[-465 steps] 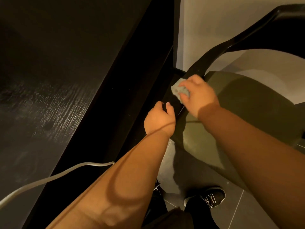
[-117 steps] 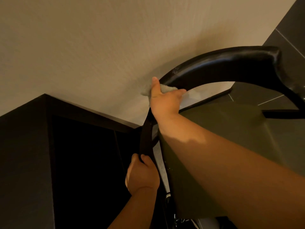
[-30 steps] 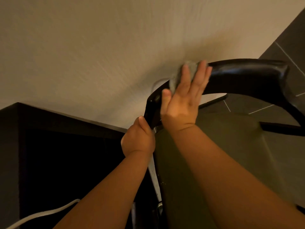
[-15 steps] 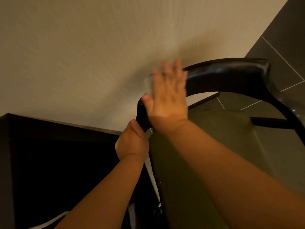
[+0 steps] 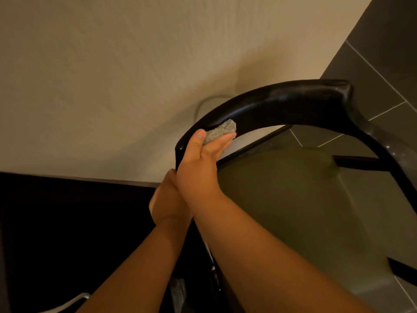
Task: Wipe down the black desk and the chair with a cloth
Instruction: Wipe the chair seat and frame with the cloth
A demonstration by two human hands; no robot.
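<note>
Head view: cloth (image 5: 222,132) = small grey wad, pressed on the inner face of the rail (image 5: 293,105) (chair's curved black back), nr the rail's left end.
R hand (image 5: 198,163): thumb above, fingers below, pinching cloth between them & holding it to the rail; fingers together, fairly straight.
L hand (image 5: 165,199): just below the rail's left end, by the upright; fingers hidden behind R wrist, can't tell if it grips.
Step (judged): wiping the rail, starting from its left end; the long run to the right looks like the stretch to do next.
Do it well: keep the wad flat on the rail, not just its tip; follow the curve in one long pass w/ steady pressure; roll the wrist so top edge, inner face & underside each get a pass; refold if the wad bunches.
Bracing: chair prob. light, so L hand should steady the frame below the rail while R pushes.
Risk: cloth is small, may slip out of the pinch at the rail's far-right corner (image 5: 345,89), where it bends down sharply.
Sheen: gloss on top of the rail; wet or just light, can't tell.
Seat (image 5: 293,211): olive pad, below the rail.
Desk (image 5: 67,222): dark mass below-left of the rail; surface not readable.
Wall (image 5: 112,75): pale, behind the rail.
</note>
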